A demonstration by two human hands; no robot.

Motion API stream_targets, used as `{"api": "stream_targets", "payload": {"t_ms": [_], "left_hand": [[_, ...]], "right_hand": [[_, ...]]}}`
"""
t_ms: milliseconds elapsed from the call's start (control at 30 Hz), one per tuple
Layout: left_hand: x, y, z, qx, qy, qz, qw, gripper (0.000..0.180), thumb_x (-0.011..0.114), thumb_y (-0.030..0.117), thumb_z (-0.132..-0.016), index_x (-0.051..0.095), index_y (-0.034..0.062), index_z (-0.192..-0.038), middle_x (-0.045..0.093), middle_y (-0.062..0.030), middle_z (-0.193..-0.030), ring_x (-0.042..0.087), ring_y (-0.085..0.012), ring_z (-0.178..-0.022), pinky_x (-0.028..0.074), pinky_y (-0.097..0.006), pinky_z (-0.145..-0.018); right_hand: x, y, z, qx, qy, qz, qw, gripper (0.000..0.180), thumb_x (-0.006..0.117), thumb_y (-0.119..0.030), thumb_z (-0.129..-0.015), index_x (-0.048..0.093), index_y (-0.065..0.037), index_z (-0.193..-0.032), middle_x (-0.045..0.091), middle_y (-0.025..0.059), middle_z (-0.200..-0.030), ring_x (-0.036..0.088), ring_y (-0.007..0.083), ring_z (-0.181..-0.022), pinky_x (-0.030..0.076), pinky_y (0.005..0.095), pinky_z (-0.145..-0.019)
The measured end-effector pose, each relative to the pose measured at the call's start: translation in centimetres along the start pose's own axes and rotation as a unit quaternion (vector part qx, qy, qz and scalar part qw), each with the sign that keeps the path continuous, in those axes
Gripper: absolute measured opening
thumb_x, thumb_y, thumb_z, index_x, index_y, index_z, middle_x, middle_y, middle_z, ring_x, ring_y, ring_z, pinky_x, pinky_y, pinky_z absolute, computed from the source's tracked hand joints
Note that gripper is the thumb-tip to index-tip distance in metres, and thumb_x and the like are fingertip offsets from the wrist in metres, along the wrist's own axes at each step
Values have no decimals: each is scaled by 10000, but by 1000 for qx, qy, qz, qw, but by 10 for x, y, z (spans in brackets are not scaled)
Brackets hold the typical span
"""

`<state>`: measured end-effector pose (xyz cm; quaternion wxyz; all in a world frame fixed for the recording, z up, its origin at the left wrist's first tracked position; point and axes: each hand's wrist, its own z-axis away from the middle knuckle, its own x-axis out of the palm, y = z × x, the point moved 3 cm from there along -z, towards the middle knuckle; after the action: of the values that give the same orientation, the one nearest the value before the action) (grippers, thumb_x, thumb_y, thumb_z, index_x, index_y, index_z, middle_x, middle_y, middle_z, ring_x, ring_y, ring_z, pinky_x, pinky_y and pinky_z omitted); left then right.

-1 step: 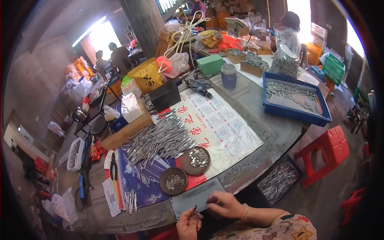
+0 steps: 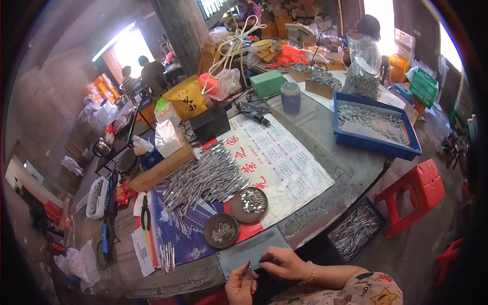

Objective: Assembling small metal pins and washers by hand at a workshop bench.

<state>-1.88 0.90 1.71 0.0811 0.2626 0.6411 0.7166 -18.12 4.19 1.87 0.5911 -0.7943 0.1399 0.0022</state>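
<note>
The left hand point(image 2: 241, 285) is pinching a small metal piece point(image 2: 249, 267) pointing toward twelve; the right hand point(image 2: 283, 263), contents unclear, is holding curled fingers at two o'clock.

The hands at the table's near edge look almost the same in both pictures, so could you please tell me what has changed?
The right hand has shifted slightly left and lower, toward the left hand. Nothing was visibly taken hold of or let go. The left hand still pinches a small metal piece; the brown dishes and metal rods stayed put.
</note>
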Motion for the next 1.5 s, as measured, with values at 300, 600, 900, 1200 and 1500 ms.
{"api": "stream_targets", "payload": {"t_ms": [300,600,900,1200,1500], "left_hand": [[25,13,16,13,92,-22,995,183,465,94,-965,548,60,-1123,501,36,-690,372,-25,-494,283,-169,-440],[-3,-48,11,120,83,-175,974,194,455,123,-973,502,74,-1155,535,38,-780,363,-4,-535,276,-151,-468],[15,-63,22,99,127,-88,983,253,477,128,-959,474,59,-1202,575,2,-962,467,-37,-683,367,-156,-577],[38,-46,22,115,149,-52,981,300,486,152,-963,451,15,-1228,564,-27,-1077,529,-74,-840,425,-178,-713],[27,-75,17,90,138,-7,986,320,493,157,-961,437,49,-1258,559,-27,-1087,538,-78,-856,438,-178,-705]], "right_hand": [[23,-6,0,-20,-31,-4,999,178,617,-156,-862,546,6,-846,570,151,-754,584,300,-684,449,346,-597],[29,1,1,-32,16,-13,999,173,598,-150,-862,523,-3,-811,544,153,-720,568,321,-659,439,358,-567],[27,9,8,-104,83,99,986,163,596,-155,-849,518,-32,-775,536,127,-661,561,329,-568,438,383,-493],[19,15,7,-16,43,53,998,170,550,-154,-881,521,-23,-777,533,161,-659,564,343,-593,446,372,-510],[20,18,10,-1,98,-70,993,226,686,-109,-811,522,-21,-939,624,89,-734,634,206,-648,486,288,-580]]}}
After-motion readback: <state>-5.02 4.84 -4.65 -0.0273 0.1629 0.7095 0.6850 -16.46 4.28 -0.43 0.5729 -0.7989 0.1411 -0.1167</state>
